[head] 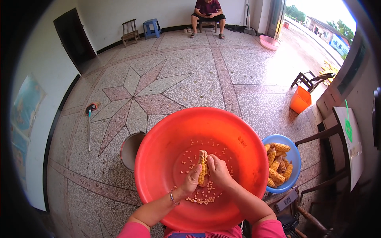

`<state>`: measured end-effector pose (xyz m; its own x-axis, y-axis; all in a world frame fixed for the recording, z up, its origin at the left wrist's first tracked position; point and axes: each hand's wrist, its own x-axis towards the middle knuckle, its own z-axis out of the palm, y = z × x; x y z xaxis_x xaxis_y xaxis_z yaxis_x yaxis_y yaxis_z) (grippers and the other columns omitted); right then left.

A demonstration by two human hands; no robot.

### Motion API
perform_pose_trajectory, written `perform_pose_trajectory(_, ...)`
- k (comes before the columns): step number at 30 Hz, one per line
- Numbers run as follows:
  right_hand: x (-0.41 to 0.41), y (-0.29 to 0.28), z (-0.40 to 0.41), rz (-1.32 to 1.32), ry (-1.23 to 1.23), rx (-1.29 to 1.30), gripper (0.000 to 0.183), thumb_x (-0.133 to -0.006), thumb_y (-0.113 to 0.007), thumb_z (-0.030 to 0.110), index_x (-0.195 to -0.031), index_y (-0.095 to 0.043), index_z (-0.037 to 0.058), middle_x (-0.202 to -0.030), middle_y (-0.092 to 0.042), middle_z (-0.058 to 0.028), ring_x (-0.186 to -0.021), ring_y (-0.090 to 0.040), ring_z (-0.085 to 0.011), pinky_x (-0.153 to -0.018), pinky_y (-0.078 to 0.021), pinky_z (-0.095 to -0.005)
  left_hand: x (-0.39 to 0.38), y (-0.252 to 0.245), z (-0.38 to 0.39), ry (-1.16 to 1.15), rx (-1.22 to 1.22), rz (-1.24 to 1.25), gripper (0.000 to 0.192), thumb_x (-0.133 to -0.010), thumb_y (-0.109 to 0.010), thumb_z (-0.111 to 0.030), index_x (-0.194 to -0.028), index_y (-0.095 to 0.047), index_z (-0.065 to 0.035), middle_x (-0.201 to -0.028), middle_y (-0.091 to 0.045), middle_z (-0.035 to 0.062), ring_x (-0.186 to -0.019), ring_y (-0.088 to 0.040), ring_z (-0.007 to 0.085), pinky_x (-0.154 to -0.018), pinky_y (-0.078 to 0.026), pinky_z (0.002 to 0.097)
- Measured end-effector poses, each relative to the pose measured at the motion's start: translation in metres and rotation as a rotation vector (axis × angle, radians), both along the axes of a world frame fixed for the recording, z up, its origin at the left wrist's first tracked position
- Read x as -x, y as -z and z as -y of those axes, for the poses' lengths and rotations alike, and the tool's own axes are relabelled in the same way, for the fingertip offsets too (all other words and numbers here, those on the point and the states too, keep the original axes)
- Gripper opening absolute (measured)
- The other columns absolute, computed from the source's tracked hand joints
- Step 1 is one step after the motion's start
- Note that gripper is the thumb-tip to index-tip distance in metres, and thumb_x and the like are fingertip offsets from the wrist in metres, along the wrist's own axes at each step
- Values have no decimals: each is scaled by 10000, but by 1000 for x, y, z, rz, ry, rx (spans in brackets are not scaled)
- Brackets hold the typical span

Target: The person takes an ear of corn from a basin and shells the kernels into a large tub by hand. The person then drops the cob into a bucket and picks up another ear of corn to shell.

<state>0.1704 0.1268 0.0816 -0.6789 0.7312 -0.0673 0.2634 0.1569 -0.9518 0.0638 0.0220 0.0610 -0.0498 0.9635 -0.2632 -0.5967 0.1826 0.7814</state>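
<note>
Between my two hands an ear of dried yellow corn [203, 171] stands nearly upright over a large red plastic basin [160, 154]. Its upper end shows pale bare cob, while rows of kernels still cover the lower part. My left hand [190, 181] grips the ear from the left side. On the other side my right hand [219, 170] has its thumb pressed along the cob near the top. Loose corn kernels [204, 200] lie scattered on the basin floor, thickest below the hands. The right hand's fingers are partly hidden behind the ear.
To the right sits a blue basin [297, 166] of corn ears [276, 177], beside a wooden chair [324, 135]. A bucket [131, 151] stands left of the red basin. Farther off are an orange bin [300, 99], a long-handled tool [89, 128] and a seated person [208, 12].
</note>
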Motion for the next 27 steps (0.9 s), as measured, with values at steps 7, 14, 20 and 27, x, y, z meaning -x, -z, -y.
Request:
perform_pose_trajectory(7,0,10,-3,-258,62,154,302,-960,-428,280,-937,-529,-5,-703,-533,-95,-668,-510,-148,-612,-425,-307,-4,1,-11,-159,-7,-308,304,-985,-339,-351,-992,-491,-87,-793,-474,-51,-675,-435,27,-576,-378,185)
perform_pose_trajectory(14,0,6,-3,-119,15,190,304,-963,-433,283,-911,-531,0,-687,-482,-26,-664,-450,-91,-597,-402,-259,-3,16,-9,-142,-72,-364,324,-982,-325,-376,-998,-460,-82,-731,-465,-31,-606,-441,40,-528,-384,188)
perform_pose_trajectory(20,2,20,-1,-182,62,138,295,-967,-417,269,-919,-518,-4,-699,-496,-35,-658,-464,-97,-595,-410,-263,-2,-18,-8,-71,156,-240,528,-945,-227,-530,-903,-522,-95,-573,-512,18,-364,-433,101,-315,-328,210)
perform_pose_trajectory(27,4,20,9,-12,-48,70,389,-956,-388,380,-931,-473,1,-728,-555,-187,-701,-594,-248,-621,-452,-348,5,17,-8,-152,25,-302,430,-991,-235,-391,-1089,-490,-58,-805,-546,9,-712,-534,72,-597,-448,217)
